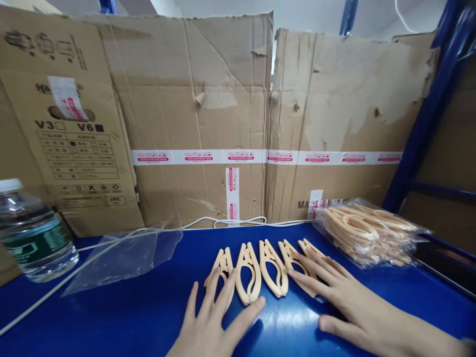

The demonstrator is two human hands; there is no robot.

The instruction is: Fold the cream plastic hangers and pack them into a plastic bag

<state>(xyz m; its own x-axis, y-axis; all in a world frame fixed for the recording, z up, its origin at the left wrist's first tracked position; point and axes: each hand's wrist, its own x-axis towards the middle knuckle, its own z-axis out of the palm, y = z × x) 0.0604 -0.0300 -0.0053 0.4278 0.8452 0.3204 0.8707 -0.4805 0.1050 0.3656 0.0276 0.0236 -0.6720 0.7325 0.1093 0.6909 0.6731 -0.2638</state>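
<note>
**Row of five folded hangers on the blue table, both hands laid flat**

- Folded plastic hangers [260,270]: five beige pieces, side by side in a fanned row on the blue table [130,317]. This row is the landmark for all entries below.
- Left hand [211,322]: just on the near side of the row, at its left end. Palm down, fingers spread wide, nothing gripped. Fingertips [216,273] lie on the leftmost hanger; the thumb rests on the table below the second one.
- Right hand [345,302]: at the right end of the row. Flat, open, fingers stretched out and slightly apart, nothing clasped. The fingers cover the two rightmost hangers.
- Bag of hangers [368,230]: clear plastic, filled with a stack of the same beige pieces; right of the row and slightly behind it.
- Empty clear bag [126,255]: crumpled flat, left of the row.
- Water bottle [31,233]: far left of the row, beyond the empty bag, white cap on.
- White cord [238,221]: runs along the table behind the row.
- Cardboard boxes [201,114]: taped, worn, standing as a wall behind the row.
</note>
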